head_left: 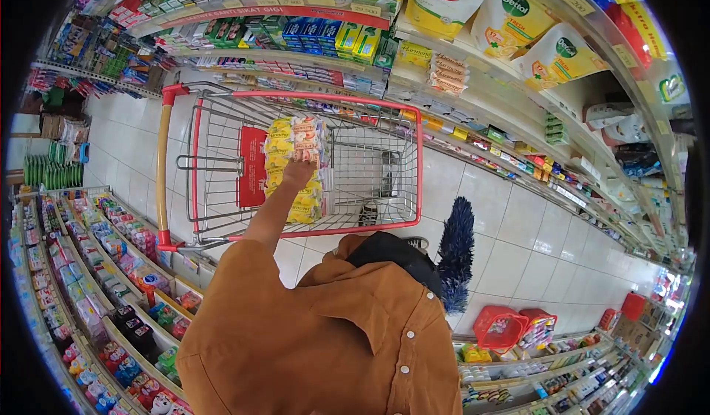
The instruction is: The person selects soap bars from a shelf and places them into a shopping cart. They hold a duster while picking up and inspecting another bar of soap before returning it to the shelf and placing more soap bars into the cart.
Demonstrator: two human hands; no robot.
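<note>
At the far left, green packs [53, 171] are seen. Next, the wooden handle [163, 175] of a wire cart [419, 167] is shown, the cart being stood on a tiled floor [510, 223]. In its handle end, beside a red panel [253, 165], yellow packs [278, 149] are stacked, with a peach pack [307, 133] set among them. The near end of the peach pack is touched by the left hand's fingertips; whether it is gripped cannot be told. The left hand [299, 172] is reached in over the stack. The right hand is out of view. Farther right, a blue duster [456, 249], red baskets [486, 319] and shelved pouches [515, 16] are seen.
</note>
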